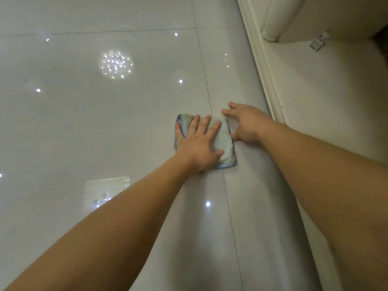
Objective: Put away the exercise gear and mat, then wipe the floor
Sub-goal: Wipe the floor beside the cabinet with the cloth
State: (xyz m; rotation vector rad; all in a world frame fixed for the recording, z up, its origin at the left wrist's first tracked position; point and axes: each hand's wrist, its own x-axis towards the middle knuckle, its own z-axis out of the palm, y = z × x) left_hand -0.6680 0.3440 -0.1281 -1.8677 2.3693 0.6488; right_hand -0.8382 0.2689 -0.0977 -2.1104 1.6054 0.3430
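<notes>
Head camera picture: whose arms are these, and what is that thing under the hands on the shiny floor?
The camera sits on a person's head and looks down, so the arms are that person's own. The left hand lies flat, fingers spread, on a folded cloth with a blue edge. The right hand touches the cloth's right side. The cloth lies on a glossy tiled floor; the bright dots are lamps mirrored in it. A white moulding runs along the right. It looks like the person is wiping the floor.
</notes>
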